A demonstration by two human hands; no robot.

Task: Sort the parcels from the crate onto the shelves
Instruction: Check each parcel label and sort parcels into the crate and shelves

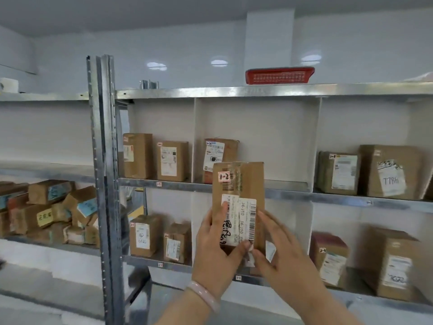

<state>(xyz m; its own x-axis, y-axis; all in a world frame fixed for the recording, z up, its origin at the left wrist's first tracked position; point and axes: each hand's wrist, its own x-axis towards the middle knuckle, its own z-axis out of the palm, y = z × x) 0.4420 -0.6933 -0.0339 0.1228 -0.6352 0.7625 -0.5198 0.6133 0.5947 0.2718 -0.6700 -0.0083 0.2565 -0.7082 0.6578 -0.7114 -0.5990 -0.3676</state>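
Parcel (239,184) stands upright in front of me, long axis vertical, with nearly all of its length rising above my two grips at its lower end. My left grip (215,249) is clamped on it, fingers round the lower left edge and thumb across the front near the bottom. My right grip (278,252) lies against the lower right edge with its fingers fairly straight. It is blurred, so I cannot tell whether it pinches the parcel or only steadies it. Both grips are equally near, and the left one seems to carry the weight.

Its top overlaps the middle compartment of the shelf (288,193), straight ahead and slightly up. One box (220,153) stands at that compartment's left, with bare shelf to its right.

It is a slim brown carton, taped down the middle. A small red-edged tag (223,176) sits near its top, and a white barcode label (246,219) is lifting at its lower corner.
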